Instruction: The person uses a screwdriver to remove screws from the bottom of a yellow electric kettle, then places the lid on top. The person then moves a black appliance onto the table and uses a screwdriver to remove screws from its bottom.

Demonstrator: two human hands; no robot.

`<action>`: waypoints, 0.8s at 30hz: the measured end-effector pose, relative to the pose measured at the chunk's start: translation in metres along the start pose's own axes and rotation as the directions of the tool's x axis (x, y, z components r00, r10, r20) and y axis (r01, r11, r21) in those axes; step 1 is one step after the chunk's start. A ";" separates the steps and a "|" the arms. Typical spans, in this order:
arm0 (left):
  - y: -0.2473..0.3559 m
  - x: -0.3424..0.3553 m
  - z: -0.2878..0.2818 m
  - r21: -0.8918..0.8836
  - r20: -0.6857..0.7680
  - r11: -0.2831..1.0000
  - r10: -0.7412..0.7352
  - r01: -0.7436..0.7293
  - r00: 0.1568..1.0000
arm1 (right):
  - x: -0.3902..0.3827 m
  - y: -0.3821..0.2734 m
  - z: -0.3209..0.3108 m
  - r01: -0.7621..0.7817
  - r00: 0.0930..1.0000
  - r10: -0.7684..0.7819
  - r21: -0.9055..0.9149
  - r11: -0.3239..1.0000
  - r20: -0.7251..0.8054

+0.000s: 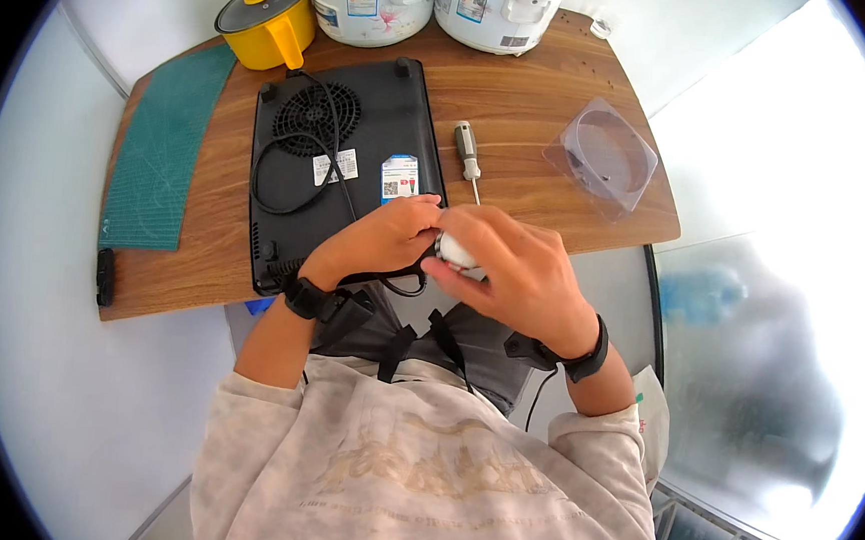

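Observation:
A black flat appliance [357, 200], like an induction cooker turned underside up, lies on the wooden table with its round fan grille [316, 113] showing. Its black power cord [261, 180] loops over it, and a cord also hangs in a loop below my hands. My left hand [387, 235] is at the near right corner, its fingers closed on something they hide. Pressed close to it, my right hand [518, 269] grips a small white rounded object [457, 253], mostly covered by the fingers. A grey-handled screwdriver [466, 144] lies just beyond, its shaft toward my right hand.
A green cutting mat [170, 156] covers the left of the table, with a small black object [105, 277] at its near edge. Behind stand a yellow lidded pot [268, 40] and two white rice cookers [370, 15]. A clear plastic tray [601, 161] sits at the right.

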State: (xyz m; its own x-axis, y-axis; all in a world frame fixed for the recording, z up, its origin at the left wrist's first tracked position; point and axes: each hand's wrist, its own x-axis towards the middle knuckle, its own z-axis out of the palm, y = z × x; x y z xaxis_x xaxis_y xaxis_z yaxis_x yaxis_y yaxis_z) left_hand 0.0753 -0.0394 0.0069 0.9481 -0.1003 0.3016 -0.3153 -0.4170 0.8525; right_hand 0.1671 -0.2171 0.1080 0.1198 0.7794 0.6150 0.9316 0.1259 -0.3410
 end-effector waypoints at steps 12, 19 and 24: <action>0.009 0.009 -0.007 -0.304 0.041 0.913 -0.274 0.273 0.961 | -0.028 0.028 -0.017 -0.299 0.901 0.335 0.166 0.940 -0.276; 0.016 0.012 -0.007 -0.181 0.041 0.933 -0.308 0.311 0.950 | -0.039 0.037 -0.019 -0.401 0.831 0.457 0.227 0.887 -0.318; 0.020 0.013 -0.002 -0.143 -0.036 0.944 -0.305 0.298 0.952 | -0.038 0.041 -0.020 -0.444 0.789 0.515 0.268 0.855 -0.335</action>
State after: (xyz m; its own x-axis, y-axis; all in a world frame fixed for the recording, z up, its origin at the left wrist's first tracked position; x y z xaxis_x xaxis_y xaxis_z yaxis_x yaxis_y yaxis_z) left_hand 0.0813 -0.0469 0.0286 0.9970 0.0646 0.0421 -0.0212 -0.2947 0.9554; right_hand 0.2073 -0.2535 0.0850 0.6891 0.4740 0.5481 0.6515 -0.0742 -0.7550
